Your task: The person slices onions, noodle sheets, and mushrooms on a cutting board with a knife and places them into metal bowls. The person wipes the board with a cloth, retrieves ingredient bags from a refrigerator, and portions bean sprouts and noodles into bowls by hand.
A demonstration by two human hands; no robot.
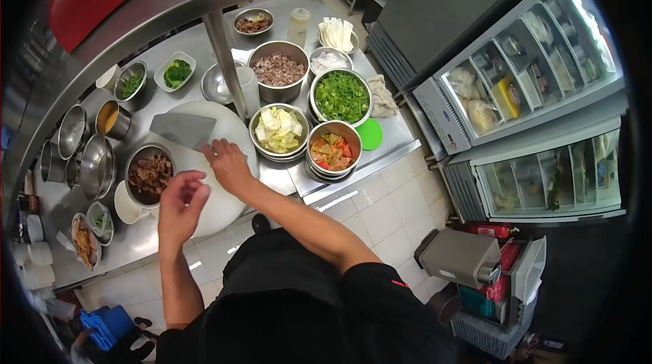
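A cleaver (182,130) with a broad grey blade is on the round white cutting board (227,208). My right hand (231,168) is at the blade's near right corner, its fingers closed around the handle end, which they mostly cover. My left hand (182,204) hovers over the board's near left side, fingers curled loosely and thumb apart, with nothing in it. Just beyond it stands a metal bowl of browned meat chunks (151,175). A white bowl (127,204) sits partly under that bowl's near left side.
Right of the board are containers of cut cabbage (278,130), mixed vegetables (333,152), chopped greens (341,97) and diced meat (277,69). A metal post (225,58) rises beside the board. Broccoli (177,73) and metal bowls (95,164) stand left. Glass-door fridges (530,72) are at right.
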